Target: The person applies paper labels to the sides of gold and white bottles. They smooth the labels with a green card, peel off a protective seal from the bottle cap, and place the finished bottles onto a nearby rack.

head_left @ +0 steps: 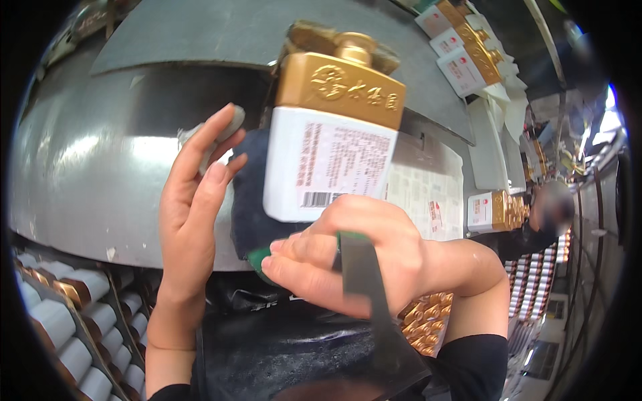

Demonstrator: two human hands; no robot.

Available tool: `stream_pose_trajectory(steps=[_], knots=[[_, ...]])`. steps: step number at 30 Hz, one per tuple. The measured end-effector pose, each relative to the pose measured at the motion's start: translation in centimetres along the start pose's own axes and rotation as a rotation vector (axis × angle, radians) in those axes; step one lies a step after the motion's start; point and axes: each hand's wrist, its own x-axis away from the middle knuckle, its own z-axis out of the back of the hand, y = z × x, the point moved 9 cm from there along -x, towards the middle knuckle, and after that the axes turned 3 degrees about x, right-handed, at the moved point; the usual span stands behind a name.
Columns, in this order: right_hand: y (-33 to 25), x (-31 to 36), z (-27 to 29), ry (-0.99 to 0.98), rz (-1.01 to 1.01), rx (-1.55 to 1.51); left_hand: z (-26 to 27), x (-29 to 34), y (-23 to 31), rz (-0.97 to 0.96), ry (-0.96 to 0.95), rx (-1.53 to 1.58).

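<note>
A flat white bottle (334,160) with a gold shoulder and neck and small print lies in front of me, its neck pointing away. Dark blue cloth (251,194) shows along its left side. My left hand (194,190) is to the left of the bottle, apart from it, with fingers curled around a grey-white wad (231,127), partly hidden. Near the bottle's bottom end, my right hand (361,250) grips a green-handled tool (368,271) with a dark flat strip. Its green end (259,260) shows past the fingertips.
A grey metal table (87,167) spreads left and ahead. Several gold-and-white bottles (465,70) stand at the far right, others (498,210) near a blurred person (552,207). Printed paper (428,180) lies right of the bottle. Racks of bottles (80,334) sit low at left.
</note>
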Motion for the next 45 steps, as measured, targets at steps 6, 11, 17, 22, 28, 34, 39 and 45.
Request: stream_pose_trajectory(steps=[6,11,17,22,28,34,39,45], knots=[[2.0,3.2,2.6,-0.018,-0.119,-0.035,-0.1,-0.3,-0.6,-0.026,-0.013,-0.043],[3.0,5.4,4.3,0.228,-0.074,0.109,-0.8,-0.6,-0.9,-0.023,-0.035,-0.082],[1.8,5.2,2.2,0.365,-0.109,-0.103,-1.3,-0.4,-0.6,-0.003,-0.009,-0.043],[-0.8,1.5,0.8,0.329,0.023,-0.113,-0.6,-0.1,-0.9,0.048,0.024,-0.043],[-0.5,-0.9,0.0,0.403,0.143,0.025,1.6,-0.4,-1.1,-0.026,0.048,0.048],[1.9,0.0,0.4,0.414,0.062,-0.156,1.0,-1.3,-1.0,-0.02,-0.021,0.033],[-3.5,5.3,0.2,0.386,0.075,-0.252,0.8,-0.9,-1.7,0.019,-0.056,-0.019],[-1.7,9.4,0.7,0.331,-0.117,-0.223,-3.7,0.1,-0.6,-0.102,-0.278,-0.167]])
